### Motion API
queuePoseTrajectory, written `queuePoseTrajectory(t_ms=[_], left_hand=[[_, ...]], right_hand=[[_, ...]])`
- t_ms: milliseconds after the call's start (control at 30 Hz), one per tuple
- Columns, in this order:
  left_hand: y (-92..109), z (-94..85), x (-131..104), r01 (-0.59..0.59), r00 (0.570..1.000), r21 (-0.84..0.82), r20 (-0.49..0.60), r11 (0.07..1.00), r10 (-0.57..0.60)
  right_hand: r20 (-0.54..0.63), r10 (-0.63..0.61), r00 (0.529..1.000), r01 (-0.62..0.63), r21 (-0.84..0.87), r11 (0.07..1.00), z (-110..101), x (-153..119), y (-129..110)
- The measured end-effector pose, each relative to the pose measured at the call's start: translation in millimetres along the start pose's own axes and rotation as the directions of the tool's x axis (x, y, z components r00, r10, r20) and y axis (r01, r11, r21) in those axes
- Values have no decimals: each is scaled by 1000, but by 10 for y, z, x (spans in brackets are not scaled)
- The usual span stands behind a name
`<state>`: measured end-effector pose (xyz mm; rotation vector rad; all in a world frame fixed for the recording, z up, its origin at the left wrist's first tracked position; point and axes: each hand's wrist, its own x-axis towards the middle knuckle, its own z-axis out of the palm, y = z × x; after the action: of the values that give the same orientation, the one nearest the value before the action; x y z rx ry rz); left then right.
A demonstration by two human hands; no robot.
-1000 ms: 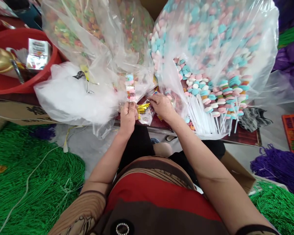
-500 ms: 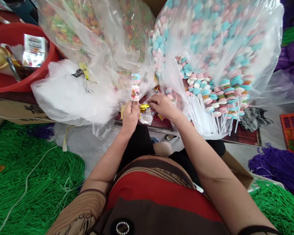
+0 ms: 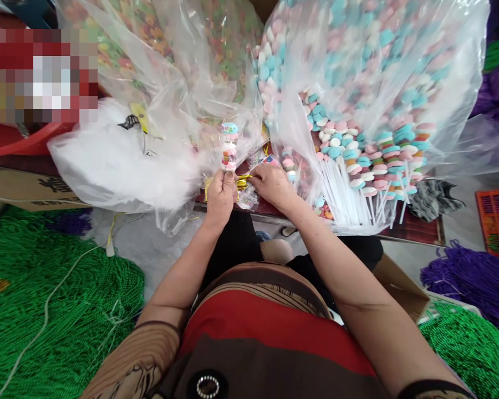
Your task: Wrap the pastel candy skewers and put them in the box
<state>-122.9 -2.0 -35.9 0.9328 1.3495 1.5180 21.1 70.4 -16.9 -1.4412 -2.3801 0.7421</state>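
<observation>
A wrapped candy skewer [image 3: 229, 145], blue, white and pink, stands upright in my left hand [image 3: 222, 194], whose fingers are closed around its lower end. Just right of it, gold twist ties [image 3: 243, 182] lie above small clear wrappers [image 3: 247, 198]. My right hand [image 3: 273, 185] has its thumb and forefinger pinched at the right end of the gold ties. Beyond my right hand, skewered candies with white sticks [image 3: 343, 194] lie on the opened plastic bag.
Large clear bags of candy [image 3: 336, 50] fill the back. At the left are a crumpled white bag [image 3: 125, 155] and a red basin [image 3: 37, 138], partly pixelated. Green cords [image 3: 66, 299] lie at lower left, an orange crate [image 3: 497, 221] at right.
My right hand has closed its fingertips onto the gold ties and shifted slightly down. My left hand still holds the skewer in nearly the same spot.
</observation>
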Motion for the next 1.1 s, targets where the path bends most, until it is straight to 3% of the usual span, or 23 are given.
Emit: queuePoseTrajectory(t_ms=[267,400,667,867,967,1100], left_hand=[[69,119,137,61,998,-87,-3,994,-61],[48,177,221,36,999,-68,6,997,-36],[-51,56,300,-3,997,-50,81,999,7],[-61,31,297,-45,991,28,128,999,42],[-56,46,271,-65,990,64,130,996,56],[-72,42,266,-83,988,101,138,991,68]], right_hand=[[-7,90,996,-86,221,971,-41,18,167],[-11,114,993,-104,338,935,-79,37,223],[-30,264,964,-230,404,885,-101,41,300],[-23,156,987,-136,375,917,-131,6,314],[-158,150,976,-87,349,933,-134,-1,318],[-388,135,912,-20,287,958,-149,-73,296]])
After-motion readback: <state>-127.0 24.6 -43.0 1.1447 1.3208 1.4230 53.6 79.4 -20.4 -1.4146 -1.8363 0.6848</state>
